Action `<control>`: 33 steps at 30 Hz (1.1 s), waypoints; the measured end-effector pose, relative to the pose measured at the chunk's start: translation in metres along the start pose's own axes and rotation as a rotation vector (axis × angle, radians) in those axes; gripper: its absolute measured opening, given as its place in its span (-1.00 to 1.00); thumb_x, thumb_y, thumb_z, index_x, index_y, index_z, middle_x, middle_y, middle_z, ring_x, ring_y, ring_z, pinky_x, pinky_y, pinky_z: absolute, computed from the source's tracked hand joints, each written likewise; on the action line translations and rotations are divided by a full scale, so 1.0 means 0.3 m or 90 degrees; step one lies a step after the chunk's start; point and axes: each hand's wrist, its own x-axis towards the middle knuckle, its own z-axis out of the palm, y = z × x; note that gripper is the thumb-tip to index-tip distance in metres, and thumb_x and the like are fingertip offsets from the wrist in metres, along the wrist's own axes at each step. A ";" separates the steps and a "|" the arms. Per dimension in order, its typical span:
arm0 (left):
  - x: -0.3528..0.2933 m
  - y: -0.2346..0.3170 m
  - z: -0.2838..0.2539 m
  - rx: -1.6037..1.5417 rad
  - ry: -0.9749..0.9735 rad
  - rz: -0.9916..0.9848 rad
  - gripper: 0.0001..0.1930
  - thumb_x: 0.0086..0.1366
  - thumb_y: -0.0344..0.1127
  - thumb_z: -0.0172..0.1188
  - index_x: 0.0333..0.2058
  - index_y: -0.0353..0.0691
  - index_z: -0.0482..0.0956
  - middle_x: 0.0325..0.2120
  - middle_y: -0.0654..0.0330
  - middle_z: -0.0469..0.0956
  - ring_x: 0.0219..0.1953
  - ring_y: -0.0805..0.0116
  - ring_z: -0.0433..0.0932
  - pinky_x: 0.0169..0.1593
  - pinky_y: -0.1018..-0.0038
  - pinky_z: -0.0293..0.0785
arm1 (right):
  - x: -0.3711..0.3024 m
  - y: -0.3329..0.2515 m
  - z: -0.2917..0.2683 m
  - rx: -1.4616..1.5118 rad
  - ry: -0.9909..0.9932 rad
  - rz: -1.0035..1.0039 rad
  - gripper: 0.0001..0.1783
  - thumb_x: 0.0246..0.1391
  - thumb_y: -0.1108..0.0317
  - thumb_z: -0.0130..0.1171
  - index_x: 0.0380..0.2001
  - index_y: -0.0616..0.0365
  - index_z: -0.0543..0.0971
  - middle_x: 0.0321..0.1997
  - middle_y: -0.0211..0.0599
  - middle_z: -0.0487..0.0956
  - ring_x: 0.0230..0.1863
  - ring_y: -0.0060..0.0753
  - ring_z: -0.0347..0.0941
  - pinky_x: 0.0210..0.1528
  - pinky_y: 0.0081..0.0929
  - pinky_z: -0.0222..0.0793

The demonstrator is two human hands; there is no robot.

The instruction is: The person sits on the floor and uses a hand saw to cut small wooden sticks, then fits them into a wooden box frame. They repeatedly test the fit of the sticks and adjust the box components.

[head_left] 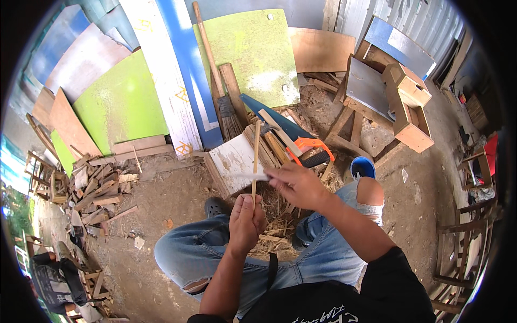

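My left hand (246,223) is closed around the lower end of a thin, pale wooden stick (256,148), which stands nearly upright above my lap. In my right hand (296,184) is a knife, its fingers wrapped round the handle. The knife blade (249,176) is smeared by motion and points left, crossing the stick a little above my left fist. Whether the edge touches the stick, I cannot tell. Just beyond both hands lies a low wooden block with a worn white top (237,161).
By the block lie a handsaw with an orange handle (329,149) and a wooden tool handle (276,146). A blue bucket (362,168) stands beside my right knee. Wood scraps (99,196) are heaped on the left. A broom (229,118) leans against green panels (247,54) behind.
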 end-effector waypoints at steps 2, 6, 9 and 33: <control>-0.010 0.000 0.004 0.006 -0.019 -0.003 -0.74 0.56 -0.14 -0.18 -0.14 -0.18 0.39 -0.75 0.37 0.17 -0.74 0.59 0.09 -0.67 0.57 0.07 | 0.061 0.047 -0.037 0.017 0.068 0.028 -0.71 0.23 0.26 0.18 -0.04 0.12 0.63 -0.38 -0.23 0.56 -0.34 -0.19 0.52 -0.31 -0.36 0.46; -0.012 0.009 0.012 -0.028 -0.026 -0.010 -0.74 0.56 -0.14 -0.18 -0.14 -0.18 0.40 -0.73 0.37 0.18 -0.74 0.60 0.08 -0.66 0.57 0.07 | 0.125 0.093 -0.113 0.046 0.194 0.185 -0.71 0.24 0.27 0.17 -0.04 0.16 0.62 -0.39 -0.19 0.56 -0.37 -0.21 0.51 -0.33 -0.38 0.44; -0.005 0.015 0.016 -0.064 -0.008 -0.007 -0.74 0.56 -0.14 -0.18 -0.14 -0.18 0.40 -0.73 0.38 0.18 -0.74 0.60 0.07 -0.66 0.57 0.07 | 0.070 0.049 -0.098 0.042 0.114 0.044 -0.69 0.25 0.31 0.17 0.00 0.20 0.60 -0.44 -0.21 0.54 -0.39 -0.32 0.49 -0.32 -0.40 0.40; -0.009 0.022 -0.012 -0.131 -0.087 -0.043 -0.72 0.56 -0.13 -0.19 -0.17 -0.15 0.44 -0.75 0.39 0.13 -0.76 0.61 0.03 -0.69 0.59 0.01 | 0.137 0.094 -0.122 -0.008 0.214 0.158 -0.71 0.27 0.31 0.15 -0.01 0.18 0.60 -0.46 -0.20 0.48 -0.48 -0.36 0.42 -0.40 -0.44 0.35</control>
